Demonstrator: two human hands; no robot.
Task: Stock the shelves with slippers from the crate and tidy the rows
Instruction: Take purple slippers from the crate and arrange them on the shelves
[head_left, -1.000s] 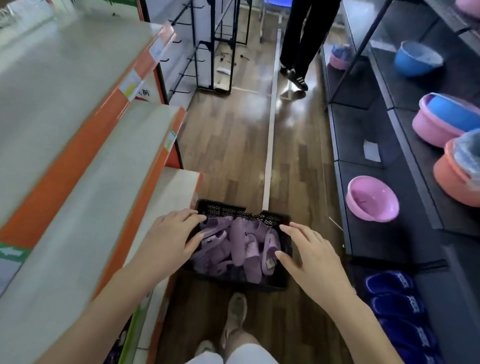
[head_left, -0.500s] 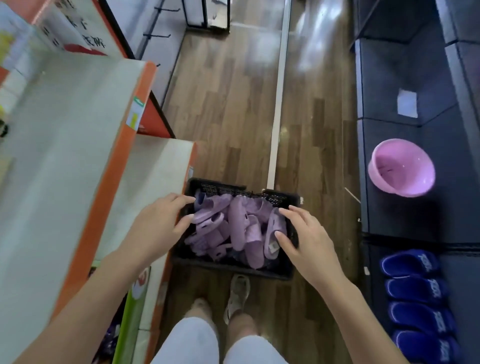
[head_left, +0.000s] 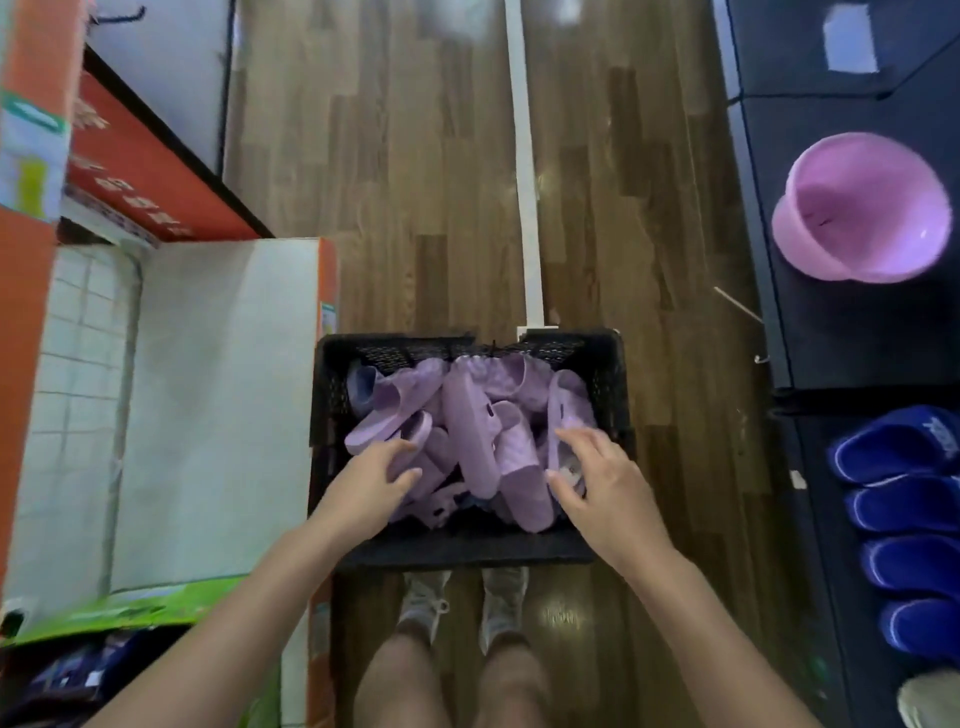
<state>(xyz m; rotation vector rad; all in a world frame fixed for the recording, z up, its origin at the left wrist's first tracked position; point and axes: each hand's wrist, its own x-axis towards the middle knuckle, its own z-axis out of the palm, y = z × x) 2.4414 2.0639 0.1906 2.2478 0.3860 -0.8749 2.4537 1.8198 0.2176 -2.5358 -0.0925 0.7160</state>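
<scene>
Wood floor (head_left: 415, 156) runs down the aisle. Pale shelf (head_left: 218, 389) on the left, and the stuff under it is too blurry to make out. Black crate (head_left: 608, 374) sits on the floor mid-frame, heaped with lilac slippers (head_left: 470, 421). Left hand (head_left: 369, 483) and right hand (head_left: 602, 488) are over the pile, fingers loose and spread, gripping nothing. Far right there's a pink basin (head_left: 862, 208) and blue slippers (head_left: 904, 509), cut off at the edge.

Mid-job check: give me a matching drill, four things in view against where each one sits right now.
Things
1. black plastic mesh crate
2. pile of lilac foam slippers
3. round pink plastic basin
4. row of dark blue slippers

Places
A. far dark shelf, right side
B. wooden floor, mid-aisle
C. near dark shelf, right side
D. inside the crate

Pairs: 1-B, 2-D, 3-A, 4-C
</scene>
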